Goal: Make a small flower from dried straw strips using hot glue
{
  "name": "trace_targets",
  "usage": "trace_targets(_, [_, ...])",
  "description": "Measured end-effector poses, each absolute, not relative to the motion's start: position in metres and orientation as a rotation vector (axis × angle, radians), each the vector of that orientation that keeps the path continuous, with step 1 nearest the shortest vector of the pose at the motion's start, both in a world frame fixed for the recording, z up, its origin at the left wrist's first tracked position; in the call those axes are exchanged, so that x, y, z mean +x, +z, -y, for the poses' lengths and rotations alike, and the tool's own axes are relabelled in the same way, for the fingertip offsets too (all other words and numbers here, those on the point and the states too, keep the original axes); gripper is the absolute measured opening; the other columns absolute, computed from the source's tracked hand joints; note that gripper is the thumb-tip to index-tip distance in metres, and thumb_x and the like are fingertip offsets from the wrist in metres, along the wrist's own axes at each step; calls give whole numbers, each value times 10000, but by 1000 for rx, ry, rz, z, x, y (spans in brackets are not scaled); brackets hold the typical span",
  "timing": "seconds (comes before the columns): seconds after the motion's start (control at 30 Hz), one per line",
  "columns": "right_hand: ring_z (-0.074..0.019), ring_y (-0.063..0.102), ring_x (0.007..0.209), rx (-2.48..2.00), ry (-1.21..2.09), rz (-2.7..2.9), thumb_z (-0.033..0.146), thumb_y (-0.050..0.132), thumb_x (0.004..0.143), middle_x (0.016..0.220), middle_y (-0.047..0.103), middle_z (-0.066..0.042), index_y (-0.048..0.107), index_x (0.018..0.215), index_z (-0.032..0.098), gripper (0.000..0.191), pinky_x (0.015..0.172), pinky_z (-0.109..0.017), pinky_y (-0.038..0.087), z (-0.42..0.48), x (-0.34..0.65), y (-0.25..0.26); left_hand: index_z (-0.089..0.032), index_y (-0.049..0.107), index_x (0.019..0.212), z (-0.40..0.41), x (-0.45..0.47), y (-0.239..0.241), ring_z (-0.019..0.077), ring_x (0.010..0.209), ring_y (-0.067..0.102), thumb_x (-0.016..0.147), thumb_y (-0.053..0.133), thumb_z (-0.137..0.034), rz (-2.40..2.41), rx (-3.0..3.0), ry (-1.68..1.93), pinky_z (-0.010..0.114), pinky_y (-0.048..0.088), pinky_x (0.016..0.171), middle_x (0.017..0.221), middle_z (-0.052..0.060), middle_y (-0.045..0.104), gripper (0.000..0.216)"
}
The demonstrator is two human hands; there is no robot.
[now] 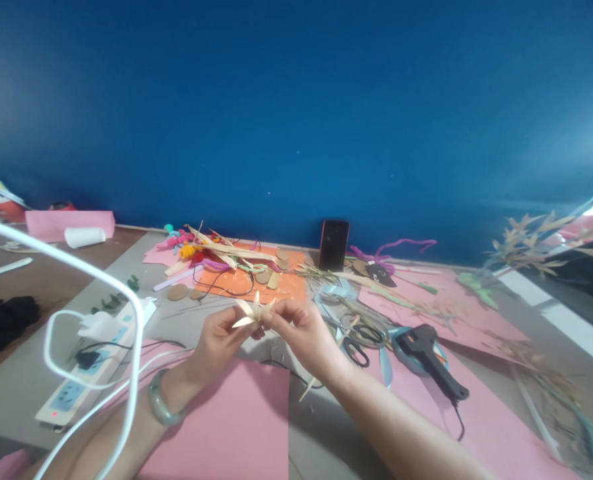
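Both my hands meet above the table's middle, pinched on a small star-shaped piece folded from pale straw strips (pixel 254 312). My left hand (pixel 219 340), with a green bangle on its wrist, grips the piece from the left. From the right, my right hand (pixel 301 332) holds it with fingers closed. Under my forearms lies a pink paper sheet (pixel 236 427).
A black glue gun (pixel 429 357) and scissors (pixel 357 347) lie right of my hands on pink sheets. A white power strip (pixel 84 373) with cables sits at the left. An orange sheet (pixel 256 280) with straw, pipe cleaners and discs lies behind, with a dark phone (pixel 334 245) leaning on the blue wall.
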State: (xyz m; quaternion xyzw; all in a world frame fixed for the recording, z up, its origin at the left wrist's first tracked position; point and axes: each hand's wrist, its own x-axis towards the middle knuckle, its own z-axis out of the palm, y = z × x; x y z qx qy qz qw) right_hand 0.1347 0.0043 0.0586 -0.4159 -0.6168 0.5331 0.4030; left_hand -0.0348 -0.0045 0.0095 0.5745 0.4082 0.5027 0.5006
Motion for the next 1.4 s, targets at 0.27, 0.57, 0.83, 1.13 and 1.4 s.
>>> trace_targets(0.27, [-156,637,678,-997,1422,1507,365,589,858,649,687,-10,641,675,173,271,681,-264,488,-5,134,56,-144,653,804,7,-32,4,135,659,583,857,622,-311,-974,1417,1251,242,468,620,687,21,621,178])
trace_targets(0.57, [-140,584,606,-1107,1326,1438,370,624,814,615,635,7,598,639,183,258,606,-247,455,-6,133,54,-139,643,797,3,-30,0,112,584,534,838,639,-343,-1024,1364,1254,232,435,566,655,7,602,208])
trace_targets(0.83, [-132,488,592,-1122,1072,1508,368,405,920,603,550,1,503,622,204,354,612,-254,415,-10,135,49,-147,656,829,-1,-31,-7,97,555,517,821,651,-344,-1058,1310,1303,210,420,526,632,-7,609,197])
trace_targets(1.13, [-155,563,609,-1185,953,1600,388,567,856,665,673,-34,656,656,183,300,625,-279,434,-13,140,50,-138,660,847,-3,-31,-7,101,554,531,834,632,-357,-1044,1306,1335,216,442,531,644,9,625,221])
trace_targets(1.4, [-173,605,637,-1205,899,1624,369,687,765,662,685,-30,642,603,186,249,655,-295,463,-12,139,47,-142,665,854,1,-30,-4,110,579,549,846,614,-360,-1005,1313,1324,220,454,566,649,11,628,224])
